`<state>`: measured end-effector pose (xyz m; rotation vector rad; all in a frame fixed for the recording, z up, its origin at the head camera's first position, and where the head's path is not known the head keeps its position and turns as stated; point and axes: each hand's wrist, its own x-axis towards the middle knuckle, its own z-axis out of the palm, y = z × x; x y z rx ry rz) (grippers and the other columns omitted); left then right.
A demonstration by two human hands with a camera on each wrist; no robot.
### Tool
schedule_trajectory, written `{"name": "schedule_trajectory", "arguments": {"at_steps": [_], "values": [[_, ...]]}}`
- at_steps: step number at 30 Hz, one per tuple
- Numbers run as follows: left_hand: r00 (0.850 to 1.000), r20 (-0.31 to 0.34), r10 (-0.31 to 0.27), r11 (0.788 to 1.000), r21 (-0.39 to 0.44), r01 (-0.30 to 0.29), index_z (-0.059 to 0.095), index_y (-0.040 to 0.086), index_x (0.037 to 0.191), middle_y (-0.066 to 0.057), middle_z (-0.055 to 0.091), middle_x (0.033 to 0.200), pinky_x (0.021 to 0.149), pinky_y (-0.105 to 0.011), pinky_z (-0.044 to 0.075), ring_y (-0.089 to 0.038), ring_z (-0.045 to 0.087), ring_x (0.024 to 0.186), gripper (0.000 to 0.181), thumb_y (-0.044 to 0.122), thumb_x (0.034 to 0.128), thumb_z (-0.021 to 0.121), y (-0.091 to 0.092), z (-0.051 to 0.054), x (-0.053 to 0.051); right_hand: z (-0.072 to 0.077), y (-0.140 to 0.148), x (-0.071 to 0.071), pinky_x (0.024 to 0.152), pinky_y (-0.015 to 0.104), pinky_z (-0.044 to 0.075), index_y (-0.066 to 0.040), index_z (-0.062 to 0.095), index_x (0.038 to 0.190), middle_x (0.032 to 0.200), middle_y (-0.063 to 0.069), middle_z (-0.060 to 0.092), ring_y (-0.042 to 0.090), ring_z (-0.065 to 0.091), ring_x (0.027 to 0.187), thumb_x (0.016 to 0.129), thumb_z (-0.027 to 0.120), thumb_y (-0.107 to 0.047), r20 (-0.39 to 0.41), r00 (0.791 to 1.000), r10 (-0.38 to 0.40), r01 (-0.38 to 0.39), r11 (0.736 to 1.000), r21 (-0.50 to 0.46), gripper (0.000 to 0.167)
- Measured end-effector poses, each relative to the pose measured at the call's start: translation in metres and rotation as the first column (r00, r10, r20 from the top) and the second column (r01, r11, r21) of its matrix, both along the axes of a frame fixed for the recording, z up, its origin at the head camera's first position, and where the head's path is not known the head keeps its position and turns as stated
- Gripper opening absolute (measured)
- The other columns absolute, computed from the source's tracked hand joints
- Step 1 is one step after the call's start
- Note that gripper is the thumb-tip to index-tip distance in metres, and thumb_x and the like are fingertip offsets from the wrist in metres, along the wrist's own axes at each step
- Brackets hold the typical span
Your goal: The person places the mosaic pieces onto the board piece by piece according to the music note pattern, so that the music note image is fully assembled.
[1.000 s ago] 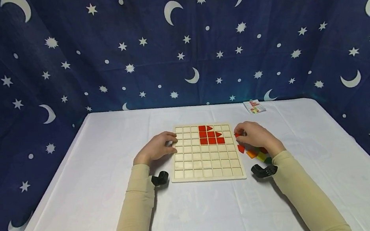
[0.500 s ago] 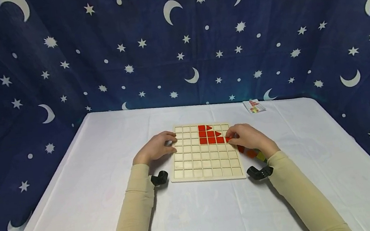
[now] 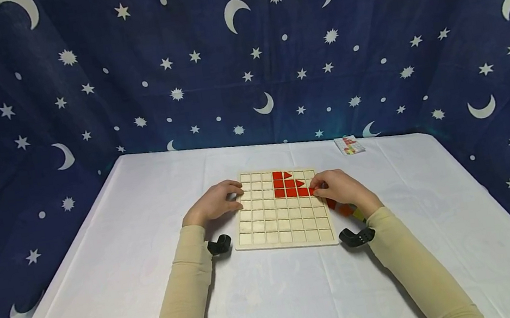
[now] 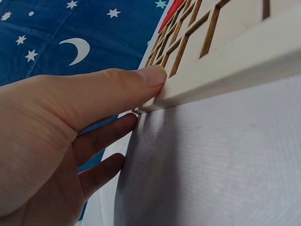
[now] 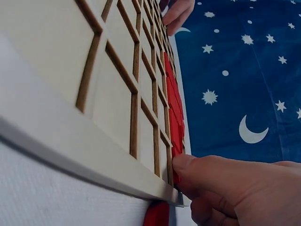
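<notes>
A wooden grid board lies flat on the table, with several red tiles set in its upper right cells. Two of these taper to a point on the right. My left hand is at the board's left side. Its thumb rests on the rim, while the lower fingers reach loosely beside the edge. At the right end of the third row, my right hand pinches a red tile between thumb and fingers. That tile sits at the cell, and the fingers hide most of its shape.
Loose red, orange and yellow tiles lie right of the board, partly under the right hand. A small printed card is at the far right of the white-covered table. A blue star-and-moon cloth hangs behind.
My right hand has moved left from the loose tiles onto the board's right edge, bringing a red tile to the third row. Over the last half second it barely moves. My left hand stays put.
</notes>
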<state>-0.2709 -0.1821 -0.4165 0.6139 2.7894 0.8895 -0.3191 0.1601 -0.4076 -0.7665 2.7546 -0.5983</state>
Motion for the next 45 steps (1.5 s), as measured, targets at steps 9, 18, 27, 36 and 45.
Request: {"name": "schedule_trajectory", "arguments": {"at_steps": [9, 18, 27, 36, 45], "values": [[1.0, 0.005, -0.001, 1.0, 0.007, 0.001, 0.063, -0.003, 0.127, -0.015, 0.048, 0.144, 0.114, -0.044, 0.033, -0.034, 0.041, 0.136, 0.042, 0.015, 0.0897, 0.071, -0.001, 0.0, -0.001, 0.012, 0.025, 0.005, 0.07, 0.032, 0.051, -0.005, 0.069, 0.115, 0.101, 0.008, 0.066, 0.022, 0.054, 0.082, 0.093, 0.067, -0.021, 0.008, 0.997, -0.079, 0.079, 0.997, -0.024, 0.027], [1.0, 0.017, 0.004, 1.0, 0.006, -0.004, 0.063, -0.002, 0.127, -0.015, 0.048, 0.144, 0.114, -0.044, 0.032, -0.034, 0.04, 0.136, 0.042, 0.016, 0.0898, 0.072, 0.0, 0.0, 0.0, 0.025, 0.065, 0.017, 0.079, 0.038, 0.054, -0.003, 0.068, 0.118, 0.103, 0.008, 0.066, 0.022, 0.057, 0.085, 0.094, 0.066, -0.023, 0.055, 0.993, -0.107, 0.104, 0.993, 0.051, 0.032], [1.0, -0.003, -0.001, 1.0, 0.001, 0.001, 0.063, -0.003, 0.126, -0.017, 0.048, 0.143, 0.113, -0.044, 0.033, -0.035, 0.041, 0.135, 0.041, 0.015, 0.0898, 0.071, 0.001, 0.0, 0.0, 0.03, 0.084, 0.027, 0.074, 0.034, 0.051, -0.002, 0.068, 0.114, 0.094, 0.004, 0.066, 0.018, 0.055, 0.079, 0.091, 0.069, -0.019, 0.144, 0.984, -0.109, 0.095, 0.99, 0.099, 0.029], [1.0, 0.0, 0.003, 1.0, -0.004, -0.003, 0.063, -0.003, 0.126, -0.015, 0.048, 0.143, 0.113, -0.043, 0.033, -0.034, 0.041, 0.136, 0.042, 0.015, 0.0896, 0.072, 0.0, 0.0, 0.0, 0.025, 0.083, 0.029, 0.07, 0.031, 0.049, -0.003, 0.066, 0.113, 0.094, 0.004, 0.063, 0.018, 0.054, 0.077, 0.089, 0.071, -0.02, 0.217, 0.967, -0.132, 0.111, 0.988, 0.107, 0.03], [1.0, -0.002, 0.002, 1.0, -0.003, -0.002, 0.063, -0.003, 0.125, -0.016, 0.049, 0.143, 0.113, -0.043, 0.033, -0.034, 0.041, 0.135, 0.041, 0.015, 0.0893, 0.072, 0.001, 0.001, 0.0, 0.019, 0.071, 0.028, 0.075, 0.032, 0.049, -0.007, 0.069, 0.111, 0.097, 0.003, 0.061, 0.02, 0.052, 0.085, 0.084, 0.078, -0.02, 0.167, 0.986, 0.007, -0.021, 0.996, 0.084, 0.032]]}}
